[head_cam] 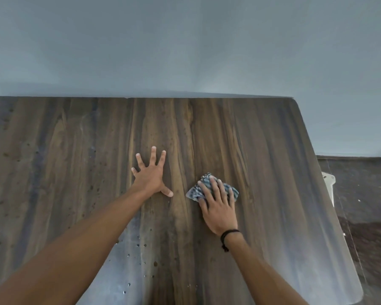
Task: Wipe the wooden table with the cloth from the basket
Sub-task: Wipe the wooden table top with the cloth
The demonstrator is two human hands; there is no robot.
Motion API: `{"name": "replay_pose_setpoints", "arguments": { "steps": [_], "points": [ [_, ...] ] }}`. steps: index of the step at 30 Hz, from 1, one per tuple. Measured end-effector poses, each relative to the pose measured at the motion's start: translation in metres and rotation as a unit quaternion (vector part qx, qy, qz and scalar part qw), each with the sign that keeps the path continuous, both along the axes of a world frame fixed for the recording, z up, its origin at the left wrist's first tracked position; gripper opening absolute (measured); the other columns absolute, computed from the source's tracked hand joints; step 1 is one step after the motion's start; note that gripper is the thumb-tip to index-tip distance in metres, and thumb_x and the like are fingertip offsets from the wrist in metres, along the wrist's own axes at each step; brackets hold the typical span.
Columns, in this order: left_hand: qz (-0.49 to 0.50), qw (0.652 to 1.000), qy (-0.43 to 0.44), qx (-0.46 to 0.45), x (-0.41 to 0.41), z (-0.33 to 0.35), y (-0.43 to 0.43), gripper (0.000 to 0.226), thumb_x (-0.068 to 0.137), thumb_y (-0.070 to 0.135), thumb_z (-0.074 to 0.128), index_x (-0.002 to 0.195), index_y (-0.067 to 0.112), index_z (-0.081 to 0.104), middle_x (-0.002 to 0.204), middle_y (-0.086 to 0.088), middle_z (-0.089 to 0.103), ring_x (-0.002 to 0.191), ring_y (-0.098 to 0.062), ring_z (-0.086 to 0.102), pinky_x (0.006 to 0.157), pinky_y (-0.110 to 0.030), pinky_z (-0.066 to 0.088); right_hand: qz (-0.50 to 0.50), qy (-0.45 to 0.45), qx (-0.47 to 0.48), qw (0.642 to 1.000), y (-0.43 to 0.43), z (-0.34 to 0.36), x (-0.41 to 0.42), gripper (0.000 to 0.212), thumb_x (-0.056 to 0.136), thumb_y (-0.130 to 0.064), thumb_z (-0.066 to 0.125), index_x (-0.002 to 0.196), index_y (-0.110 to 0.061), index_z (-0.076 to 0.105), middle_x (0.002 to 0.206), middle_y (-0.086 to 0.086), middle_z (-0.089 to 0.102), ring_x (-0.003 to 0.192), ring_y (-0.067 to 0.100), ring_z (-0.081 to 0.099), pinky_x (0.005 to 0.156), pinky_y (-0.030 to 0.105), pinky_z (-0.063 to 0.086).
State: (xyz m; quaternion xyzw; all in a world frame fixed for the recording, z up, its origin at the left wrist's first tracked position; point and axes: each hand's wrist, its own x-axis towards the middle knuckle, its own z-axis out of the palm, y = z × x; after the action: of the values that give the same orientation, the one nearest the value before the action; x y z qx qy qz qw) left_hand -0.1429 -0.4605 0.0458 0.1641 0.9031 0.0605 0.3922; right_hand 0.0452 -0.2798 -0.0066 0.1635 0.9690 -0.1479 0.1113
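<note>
The dark wooden table (262,150) fills the lower part of the head view, its far edge against a wall. My right hand (218,205) lies flat on a folded blue-and-white patterned cloth (194,191), pressing it onto the tabletop right of centre. My left hand (151,172) rests palm down on the bare wood with its fingers spread, a little to the left of the cloth and not touching it. A black band circles my right wrist. No basket is in view.
A pale blue-grey wall (185,51) rises directly behind the table. The table's right edge (330,194) curves down toward me, with dark floor (365,205) and a white object (329,181) beyond it. Small dark spots and droplets (141,245) dot the wood on the left and near side.
</note>
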Motion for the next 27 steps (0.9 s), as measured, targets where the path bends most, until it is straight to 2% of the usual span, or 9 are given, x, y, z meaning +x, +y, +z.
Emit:
{"name": "replay_pose_setpoints", "arguments": {
  "steps": [2, 5, 9, 10, 13, 14, 18, 22, 27],
  "points": [
    [-0.001, 1.000, 0.009, 0.006, 0.010, 0.001, -0.005, 0.150, 0.061, 0.054, 0.090, 0.155, 0.032, -0.024, 0.154, 0.004, -0.046, 0.142, -0.052, -0.030, 0.114, -0.074, 0.010, -0.023, 0.005, -0.005, 1.000, 0.018, 0.003, 0.004, 0.053, 0.103, -0.057, 0.022, 0.156, -0.053, 0.014, 0.168, -0.017, -0.002, 0.155, 0.011, -0.006, 0.124, 0.043, -0.007],
    [0.001, 1.000, -0.003, 0.008, 0.033, 0.005, -0.013, 0.151, 0.059, 0.057, 0.090, 0.154, 0.034, -0.026, 0.153, 0.004, -0.048, 0.141, -0.051, -0.031, 0.112, -0.075, 0.009, -0.161, -0.013, -0.036, 0.986, 0.011, 0.004, -0.009, 0.054, 0.105, -0.050, 0.032, 0.157, -0.048, 0.017, 0.169, -0.010, 0.004, 0.156, 0.016, -0.004, 0.124, 0.049, -0.006],
    [-0.004, 0.999, -0.027, -0.017, 0.074, 0.007, -0.022, 0.154, 0.058, 0.055, 0.091, 0.152, 0.035, -0.030, 0.148, 0.004, -0.053, 0.140, -0.049, -0.034, 0.112, -0.076, 0.007, 0.049, 0.005, -0.004, 0.999, 0.005, 0.000, 0.012, 0.054, 0.103, -0.058, 0.016, 0.156, -0.052, 0.010, 0.170, -0.010, 0.001, 0.156, 0.016, -0.006, 0.123, 0.046, -0.009],
    [-0.004, 0.999, -0.028, -0.021, 0.085, 0.007, -0.025, 0.155, 0.058, 0.055, 0.091, 0.152, 0.034, -0.030, 0.148, 0.004, -0.054, 0.140, -0.049, -0.035, 0.112, -0.076, 0.007, 0.052, 0.009, -0.003, 0.999, 0.017, 0.001, 0.013, 0.054, 0.102, -0.058, 0.017, 0.156, -0.052, 0.012, 0.169, -0.011, 0.004, 0.156, 0.015, -0.004, 0.123, 0.045, -0.008],
    [-0.001, 0.999, -0.037, -0.039, 0.113, 0.004, -0.034, 0.155, 0.059, 0.054, 0.091, 0.150, 0.034, -0.032, 0.147, 0.004, -0.054, 0.141, -0.049, -0.034, 0.113, -0.075, 0.008, -0.130, 0.010, -0.027, 0.991, 0.018, -0.001, 0.006, 0.053, 0.104, -0.053, 0.030, 0.156, -0.049, 0.020, 0.169, -0.008, 0.009, 0.156, 0.018, 0.000, 0.123, 0.050, -0.003],
    [0.000, 0.998, -0.037, -0.041, 0.121, 0.000, -0.036, 0.156, 0.059, 0.053, 0.092, 0.151, 0.034, -0.033, 0.148, 0.004, -0.054, 0.141, -0.049, -0.034, 0.113, -0.075, 0.009, -0.135, 0.011, -0.022, 0.991, 0.005, -0.001, 0.009, 0.053, 0.105, -0.052, 0.030, 0.156, -0.048, 0.019, 0.169, -0.006, 0.009, 0.156, 0.019, 0.000, 0.123, 0.051, -0.005],
    [0.008, 0.999, -0.026, -0.033, 0.130, -0.009, -0.039, 0.159, 0.056, 0.050, 0.094, 0.150, 0.036, -0.034, 0.147, 0.006, -0.055, 0.141, -0.049, -0.034, 0.112, -0.076, 0.013, 0.078, 0.040, 0.001, 0.996, 0.001, -0.006, 0.048, 0.052, 0.104, -0.057, 0.019, 0.156, -0.050, 0.017, 0.169, -0.010, 0.012, 0.156, 0.016, 0.003, 0.122, 0.042, -0.009],
    [0.016, 0.999, -0.027, -0.027, 0.127, -0.009, -0.040, 0.162, 0.051, 0.048, 0.096, 0.149, 0.039, -0.033, 0.147, 0.010, -0.054, 0.141, -0.048, -0.034, 0.108, -0.078, 0.013, -0.119, 0.023, -0.030, 0.992, 0.011, -0.003, 0.041, 0.053, 0.103, -0.054, 0.027, 0.155, -0.049, 0.020, 0.169, -0.008, 0.010, 0.156, 0.018, 0.001, 0.123, 0.048, -0.006],
    [0.016, 1.000, -0.020, -0.017, 0.129, -0.006, -0.041, 0.160, 0.052, 0.046, 0.097, 0.151, 0.041, -0.029, 0.150, 0.011, -0.051, 0.142, -0.046, -0.033, 0.107, -0.078, 0.013, 0.101, 0.035, -0.007, 0.994, 0.006, -0.003, 0.081, 0.051, 0.104, -0.056, 0.019, 0.154, -0.054, 0.013, 0.169, -0.011, 0.009, 0.156, 0.017, 0.002, 0.122, 0.042, -0.011]
  ]
}}
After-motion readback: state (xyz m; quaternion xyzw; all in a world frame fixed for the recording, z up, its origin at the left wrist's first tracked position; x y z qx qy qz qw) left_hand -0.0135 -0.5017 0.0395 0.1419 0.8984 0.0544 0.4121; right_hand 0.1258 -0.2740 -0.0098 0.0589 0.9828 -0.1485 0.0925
